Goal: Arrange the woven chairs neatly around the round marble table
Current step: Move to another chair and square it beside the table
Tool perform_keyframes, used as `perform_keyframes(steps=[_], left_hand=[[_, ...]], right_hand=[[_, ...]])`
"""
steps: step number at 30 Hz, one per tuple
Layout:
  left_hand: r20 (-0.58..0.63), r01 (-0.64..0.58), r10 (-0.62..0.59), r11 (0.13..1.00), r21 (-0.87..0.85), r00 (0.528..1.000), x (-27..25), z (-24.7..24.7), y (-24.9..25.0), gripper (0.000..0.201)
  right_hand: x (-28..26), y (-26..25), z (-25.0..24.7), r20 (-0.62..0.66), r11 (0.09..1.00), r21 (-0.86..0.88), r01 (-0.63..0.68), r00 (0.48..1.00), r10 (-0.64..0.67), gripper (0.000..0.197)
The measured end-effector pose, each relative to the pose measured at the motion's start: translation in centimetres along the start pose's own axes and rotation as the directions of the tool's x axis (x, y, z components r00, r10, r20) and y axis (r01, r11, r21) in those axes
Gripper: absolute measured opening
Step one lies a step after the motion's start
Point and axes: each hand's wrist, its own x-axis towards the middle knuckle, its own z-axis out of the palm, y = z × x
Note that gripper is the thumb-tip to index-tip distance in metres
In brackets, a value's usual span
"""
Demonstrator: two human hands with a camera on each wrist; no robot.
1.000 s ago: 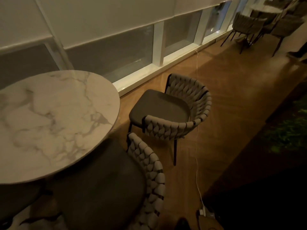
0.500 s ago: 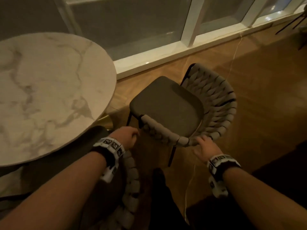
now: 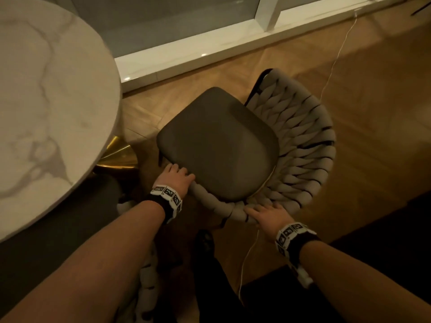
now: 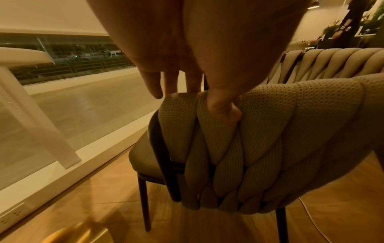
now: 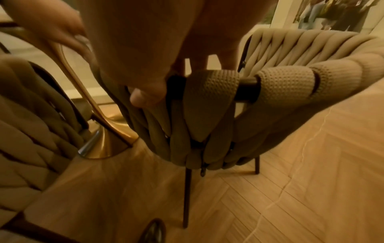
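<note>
Beige woven chair (image 3: 291, 145), dark seat, upright beside round marble table (image 3: 46, 108)

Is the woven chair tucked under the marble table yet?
No. The woven chair stands beside the marble table, its seat fully clear of the tabletop's edge.

The woven chair (image 3: 268, 145) stands right of the round marble table (image 3: 46, 101), with a window ledge (image 3: 210, 52) behind both.
</note>
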Motion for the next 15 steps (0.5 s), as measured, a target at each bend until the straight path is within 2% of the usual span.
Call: perform_keyframes(steps=[4, 8, 11, 15], left_hand=[[0.022, 0.002, 0.0, 0.998, -0.065, 1.0, 0.5, -0.8, 0.6, 0.04], [0.099, -0.011, 0.025, 0.99, -0.138, 0.995, 1.0, -1.5, 2.5, 0.047], [0.068, -0.007, 0.02, 0.983, -0.181, 0.997, 1.3, -1.9, 4.3, 0.047], [0.042, -0.006, 0.016, 0.973, -0.231, 0.999, 1.9, -2.1, 5.8, 0.049]], right_hand=[[0.1, 1.9, -1.4, 0.037, 1.0, -0.024, -0.02, 0.999, 0.021, 0.072], [0.9, 5.2, -2.9, 0.011, 0.992, -0.088, -0.087, 0.996, 0.088, 0.069], [1.9, 8.4, -4.9, -0.008, 0.979, -0.163, -0.12, 0.993, 0.12, 0.063], [3.7, 12.0, -7.5, -0.012, 0.962, -0.248, -0.111, 0.994, 0.111, 0.067]])
